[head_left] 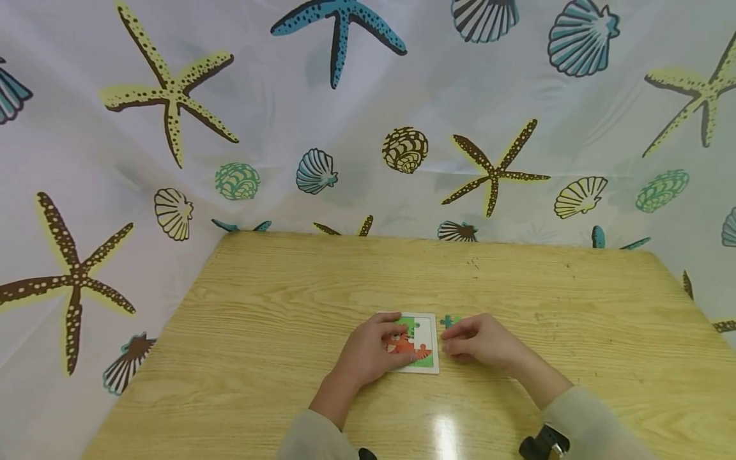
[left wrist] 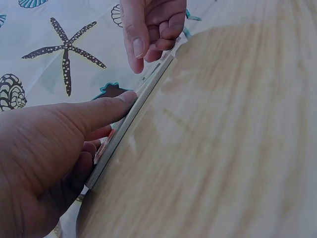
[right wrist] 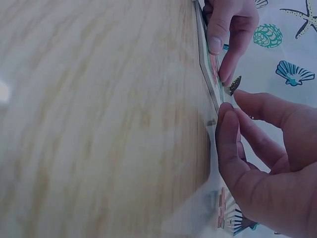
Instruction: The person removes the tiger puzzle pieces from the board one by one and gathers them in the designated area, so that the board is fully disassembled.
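Note:
A small square jigsaw puzzle in a white frame (head_left: 436,351) lies flat on the table, with an orange striped animal on green. Part of its upper right is bare white. My left hand (head_left: 370,348) rests over the puzzle's left side, its thumb and fingers spread across the picture and hiding part of it. Just off the right rim is my right hand (head_left: 483,342), fingers bent and thumb forward; no piece shows between them. Close beyond its fingertips lies a loose teal and green puzzle piece (head_left: 448,322), partly hidden by the hand.
The puzzle is on a wood-grain table (head_left: 276,306). Behind and at the sides hangs a white curtain (head_left: 368,108) printed with starfish and shells. A dark strap device (head_left: 543,441) sits at the right sleeve.

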Motion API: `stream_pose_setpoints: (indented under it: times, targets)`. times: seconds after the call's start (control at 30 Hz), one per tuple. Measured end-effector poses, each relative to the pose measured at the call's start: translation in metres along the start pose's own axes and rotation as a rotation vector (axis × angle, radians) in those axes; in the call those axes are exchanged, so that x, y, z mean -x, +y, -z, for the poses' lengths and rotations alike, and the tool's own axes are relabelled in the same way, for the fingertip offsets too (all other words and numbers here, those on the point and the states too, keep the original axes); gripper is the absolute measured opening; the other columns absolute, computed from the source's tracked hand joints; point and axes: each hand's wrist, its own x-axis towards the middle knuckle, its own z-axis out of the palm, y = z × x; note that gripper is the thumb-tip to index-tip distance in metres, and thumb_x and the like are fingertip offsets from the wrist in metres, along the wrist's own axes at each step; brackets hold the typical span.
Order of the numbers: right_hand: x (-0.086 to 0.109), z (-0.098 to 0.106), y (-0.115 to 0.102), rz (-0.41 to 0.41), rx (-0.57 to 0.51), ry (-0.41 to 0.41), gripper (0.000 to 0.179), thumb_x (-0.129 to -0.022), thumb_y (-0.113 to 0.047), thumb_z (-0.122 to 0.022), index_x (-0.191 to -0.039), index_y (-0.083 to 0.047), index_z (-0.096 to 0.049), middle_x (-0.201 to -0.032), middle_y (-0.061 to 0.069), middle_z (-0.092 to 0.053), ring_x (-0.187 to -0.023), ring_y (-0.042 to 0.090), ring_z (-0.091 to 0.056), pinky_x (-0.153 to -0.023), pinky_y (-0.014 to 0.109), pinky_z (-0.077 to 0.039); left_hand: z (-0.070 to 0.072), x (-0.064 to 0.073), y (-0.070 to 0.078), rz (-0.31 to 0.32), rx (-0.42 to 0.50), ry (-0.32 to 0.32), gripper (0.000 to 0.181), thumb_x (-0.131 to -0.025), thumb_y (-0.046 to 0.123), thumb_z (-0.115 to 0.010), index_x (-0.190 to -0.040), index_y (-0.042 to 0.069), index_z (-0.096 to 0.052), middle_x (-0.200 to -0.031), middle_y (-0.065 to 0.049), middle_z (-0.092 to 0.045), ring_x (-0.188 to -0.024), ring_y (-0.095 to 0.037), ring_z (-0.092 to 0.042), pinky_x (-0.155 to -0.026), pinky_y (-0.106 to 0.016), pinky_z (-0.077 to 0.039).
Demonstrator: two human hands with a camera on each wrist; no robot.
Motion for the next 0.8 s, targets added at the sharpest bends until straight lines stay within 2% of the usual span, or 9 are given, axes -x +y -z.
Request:
stream_pose_setpoints:
  times: [0.17,0.37,0.53,0.8]
  targets:
    - [-0.001,-0.004,-0.001,0.032,0.003,-0.021,0.03,-0.092,-0.011,-0.071,-0.116,0.008,-0.069,-0.107,0.014,-0.072,-0.086,0.01,-0.068,-0.08,0.031,-0.059,0.0,0.0,0.001,0.004,-0.011,-0.006,0.057,-0.08,0.04,-0.084,-0.13,0.014,-0.069,-0.149,-0.002,-0.053,-0.139,-0.034,-0.047,-0.109,-0.052,-0.042]
    - [-0.003,-0.008,-0.001,0.077,0.078,-0.05,0.028,-0.091,-0.012,-0.071,-0.114,0.005,-0.071,-0.099,0.013,-0.074,-0.078,0.01,-0.064,-0.071,0.028,-0.055,0.0,0.001,0.0,0.003,-0.018,0.0,0.057,-0.08,0.04,-0.084,-0.129,0.014,-0.069,-0.148,-0.002,-0.053,-0.139,-0.034,-0.046,-0.109,-0.052,-0.042]
    - [-0.004,-0.012,0.0,0.069,0.12,-0.045,0.025,-0.09,-0.012,-0.073,-0.111,0.002,-0.074,-0.095,0.009,-0.075,-0.073,0.01,-0.059,-0.066,0.026,-0.052,0.0,0.001,0.0,-0.005,-0.015,0.003,0.057,-0.08,0.039,-0.084,-0.128,0.014,-0.07,-0.148,-0.002,-0.054,-0.139,-0.033,-0.047,-0.109,-0.052,-0.042]
    - [-0.002,-0.014,0.0,0.078,0.171,-0.029,0.023,-0.09,-0.013,-0.074,-0.11,-0.002,-0.075,-0.092,0.007,-0.074,-0.074,0.012,-0.059,-0.066,0.028,-0.05,-0.001,0.0,0.0,-0.01,-0.018,0.001,0.057,-0.08,0.039,-0.084,-0.129,0.014,-0.069,-0.148,-0.002,-0.054,-0.137,-0.033,-0.049,-0.108,-0.052,-0.043]
